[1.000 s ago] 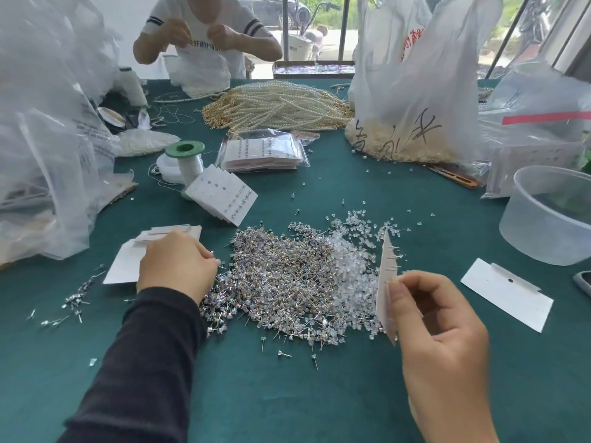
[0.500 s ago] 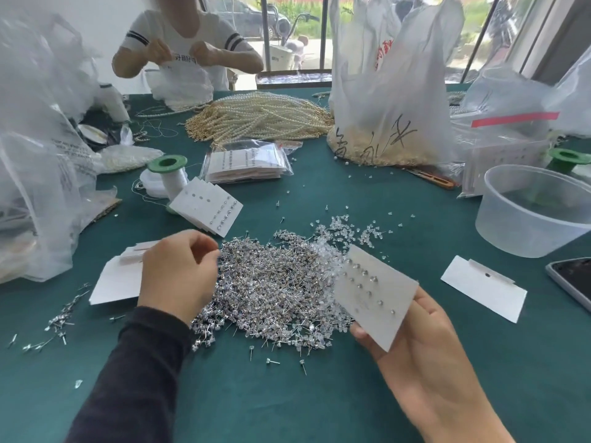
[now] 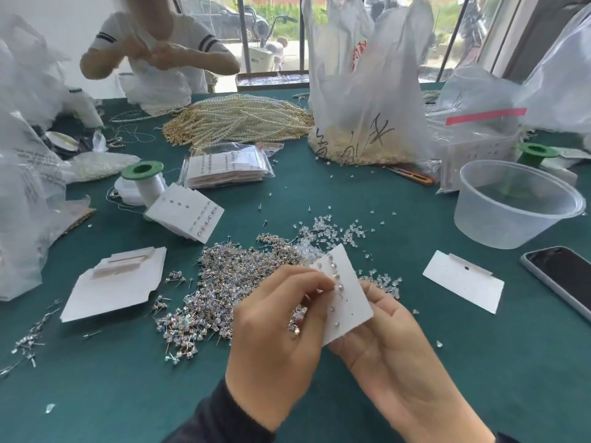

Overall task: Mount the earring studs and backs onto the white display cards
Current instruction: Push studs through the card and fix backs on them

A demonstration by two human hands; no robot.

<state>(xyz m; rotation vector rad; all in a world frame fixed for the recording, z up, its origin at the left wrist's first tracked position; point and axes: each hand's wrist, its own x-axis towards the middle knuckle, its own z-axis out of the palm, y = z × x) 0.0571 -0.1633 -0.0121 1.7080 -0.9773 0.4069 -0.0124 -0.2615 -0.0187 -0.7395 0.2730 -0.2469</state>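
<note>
Head view: just this side of the stud pile (image 3: 224, 282), your right hand (image 3: 393, 353) grips the white display card (image 3: 350, 302), thumb on its edge, fingers hidden behind it. Your left hand (image 3: 275, 343) pinches a stud (image 3: 338, 287) against the card's face; the stud is too small to make out clearly. Spare studs (image 3: 295, 328) peek from under that hand's curled fingers. Clear backs (image 3: 323, 230) lie blurred beyond the pile.

A phone (image 3: 563, 279) lies beside a clear tub (image 3: 499, 228); probably pearl strands (image 3: 240, 119) beyond.
</note>
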